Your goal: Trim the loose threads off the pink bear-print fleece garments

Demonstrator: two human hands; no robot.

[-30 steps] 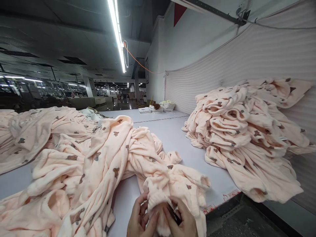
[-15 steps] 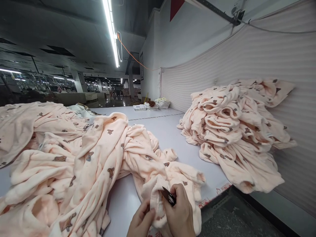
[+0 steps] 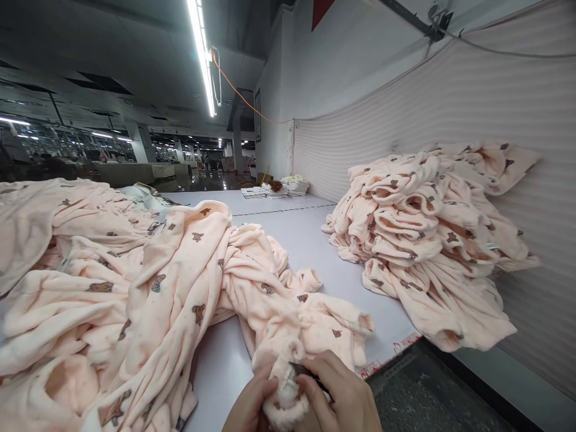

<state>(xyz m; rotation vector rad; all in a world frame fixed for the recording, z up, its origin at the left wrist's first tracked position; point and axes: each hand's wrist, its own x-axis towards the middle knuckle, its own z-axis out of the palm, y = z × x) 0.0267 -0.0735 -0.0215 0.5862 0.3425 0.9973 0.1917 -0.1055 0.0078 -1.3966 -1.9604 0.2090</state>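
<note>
At the bottom of the head view, my left hand (image 3: 252, 397) pinches the fuzzy cuff of a pale pink fleece garment (image 3: 284, 384). Closed around dark thread snips (image 3: 302, 369), my right hand (image 3: 338, 393) sits against the other side of that cuff. The snips' blades point left onto the fabric, and my fingers cover most of their body. Bear motifs dot the garment, which stretches back over the table and merges with a loose heap of like garments (image 3: 180, 282) on the left.
On the right, a stacked pile of matching garments (image 3: 405, 222) leans by the striped wall covering (image 3: 517, 120). White bundles (image 3: 294, 186) lie at the far end of the pale table (image 3: 310, 225). Dark floor (image 3: 432, 390) shows past the table's right edge.
Both hands have come closer together around the cuff, which is now bunched and turned. The snips have swung flatter and are more hidden by my right hand. The view has shifted slightly.
</note>
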